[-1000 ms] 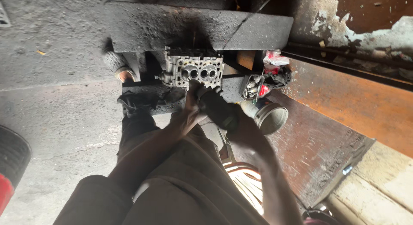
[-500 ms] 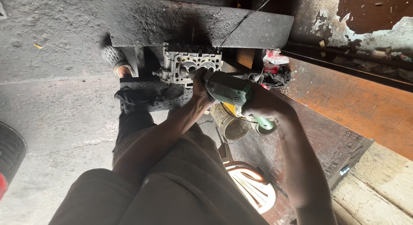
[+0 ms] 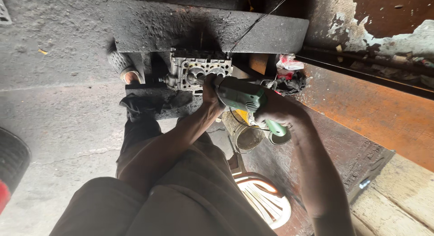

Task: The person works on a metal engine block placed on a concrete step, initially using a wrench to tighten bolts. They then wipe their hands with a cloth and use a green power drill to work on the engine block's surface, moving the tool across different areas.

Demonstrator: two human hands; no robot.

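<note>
Since a second ago I am bringing the green power tool point(image 3: 246, 100) up and across, so that my right hand point(image 3: 281, 110), which was low beside the tin before, is now sitting level with the metal block, and my left hand point(image 3: 210, 92) is now up at the tool's front end.

Going from the left: the curved black edge of a tyre point(image 3: 12, 161) with a red patch is sitting at the frame's border on the grey, gritty concrete floor point(image 3: 54, 82). My dark shoe point(image 3: 138, 106) is resting at the foot of a thick, soot-black slab point(image 3: 203, 30), rough and pitted on its face. Against the slab is standing the engine block point(image 3: 195, 73), a squarish casting of dull grey metal, greasy, with round bores and small bolt holes across its face.

My left fingers are curling shut around the nose of the tool, right against the block's face. The tool's body is smooth green plastic, tapering to a pale handle, and a thin black cord point(image 3: 257, 21) is running up over the slab. My right fingers are wrapping tight around the rear of it.

Below the tool a dented, grimy tin can point(image 3: 244, 132) is standing open. Further right, a red-and-white rag bundle point(image 3: 288, 66) is lying beside a long rust-orange steel beam point(image 3: 375, 114).
</note>
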